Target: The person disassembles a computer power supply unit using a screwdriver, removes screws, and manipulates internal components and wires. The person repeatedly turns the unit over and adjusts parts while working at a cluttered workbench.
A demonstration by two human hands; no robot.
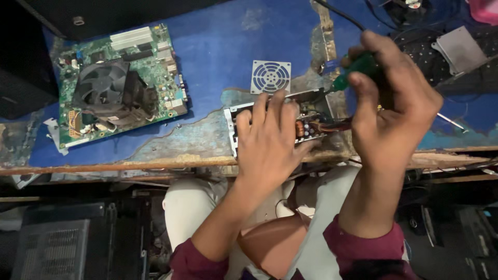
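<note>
Two hands work mid-frame: the left hand (pixel 267 142) presses flat, fingers spread, on an opened power supply (pixel 311 116) on the blue tabletop (pixel 218 52); the right hand (pixel 391 111) grips a green-handled screwdriver (pixel 358 70) above its right end.

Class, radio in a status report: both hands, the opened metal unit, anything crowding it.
Left hand flat on open metal power supply box. Right hand grips green-handled screwdriver. Perforated square fan grille lies just behind.

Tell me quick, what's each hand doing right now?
Left hand: open, fingers spread, pressing flat on the opened power supply box.
Right hand: closed around a green-handled screwdriver, tip pointing into the box.
</note>
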